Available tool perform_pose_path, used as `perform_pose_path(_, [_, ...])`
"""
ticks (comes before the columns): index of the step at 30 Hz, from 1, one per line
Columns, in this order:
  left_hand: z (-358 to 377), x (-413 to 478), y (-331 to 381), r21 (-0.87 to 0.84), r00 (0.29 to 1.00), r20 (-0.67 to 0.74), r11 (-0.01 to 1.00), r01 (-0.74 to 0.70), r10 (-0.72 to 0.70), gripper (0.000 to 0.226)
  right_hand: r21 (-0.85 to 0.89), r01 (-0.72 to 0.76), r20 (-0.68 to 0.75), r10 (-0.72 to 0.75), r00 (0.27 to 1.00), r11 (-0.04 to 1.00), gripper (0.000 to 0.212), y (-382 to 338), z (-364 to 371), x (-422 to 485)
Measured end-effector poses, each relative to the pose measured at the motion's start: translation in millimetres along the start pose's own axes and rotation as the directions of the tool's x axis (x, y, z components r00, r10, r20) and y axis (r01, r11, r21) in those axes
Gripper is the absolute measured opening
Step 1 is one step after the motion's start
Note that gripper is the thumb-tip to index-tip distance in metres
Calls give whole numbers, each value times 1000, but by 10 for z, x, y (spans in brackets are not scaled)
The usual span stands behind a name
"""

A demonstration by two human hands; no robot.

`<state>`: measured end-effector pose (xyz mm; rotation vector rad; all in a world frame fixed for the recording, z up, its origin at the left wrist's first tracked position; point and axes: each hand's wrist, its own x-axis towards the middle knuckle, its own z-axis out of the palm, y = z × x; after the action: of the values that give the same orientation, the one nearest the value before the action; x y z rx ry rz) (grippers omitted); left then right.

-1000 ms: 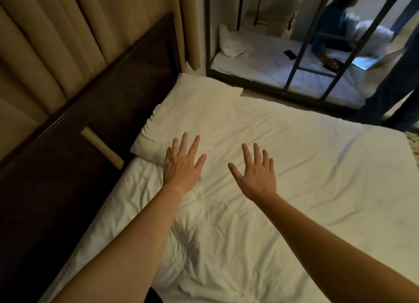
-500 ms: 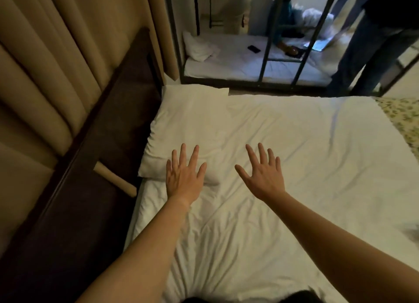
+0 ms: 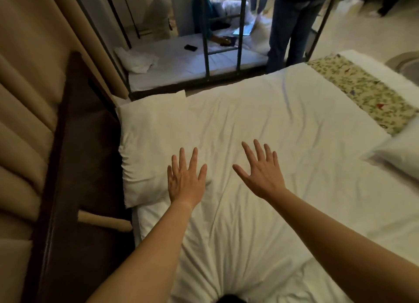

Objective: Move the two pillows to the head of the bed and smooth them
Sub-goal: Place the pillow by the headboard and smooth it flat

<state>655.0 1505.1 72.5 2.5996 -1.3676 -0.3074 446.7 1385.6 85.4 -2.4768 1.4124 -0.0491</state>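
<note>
One white pillow (image 3: 147,144) lies flat at the head of the bed, against the dark headboard (image 3: 86,166). My left hand (image 3: 184,180) rests palm down with fingers spread on the pillow's near right edge. My right hand (image 3: 260,171) is flat and spread on the white duvet (image 3: 283,125) just right of the pillow. Both hands hold nothing. A second white pillow (image 3: 399,155) shows partly at the right edge of the frame, blurred and cut off.
A floral runner (image 3: 360,94) crosses the foot of the bed. Beyond the bed stands a metal bunk frame (image 3: 206,53) with a person sitting on its mattress; another person's legs (image 3: 288,28) stand beside it. Padded beige wall panels (image 3: 25,121) rise at the left.
The view has swung right and back, bringing the floral runner and the second pillow into sight. Both hands stay spread in about the same places on the pillow and duvet.
</note>
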Motion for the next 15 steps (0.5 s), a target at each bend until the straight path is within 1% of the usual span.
perform_pose_path(7, [118, -110, 458, 15, 998, -11, 998, -68, 68, 68, 8, -66, -42, 66, 997, 998, 84, 500, -100, -346])
perform_pose_path(11, [176, -501, 870, 17, 998, -16, 998, -67, 67, 67, -4, -50, -68, 49, 996, 999, 84, 937, -198, -693])
perform_pose_path(15, [170, -1104, 1348, 1, 998, -55, 1000, -28, 28, 66, 5, -6, -73, 7, 997, 1000, 85, 1371, -474, -1194])
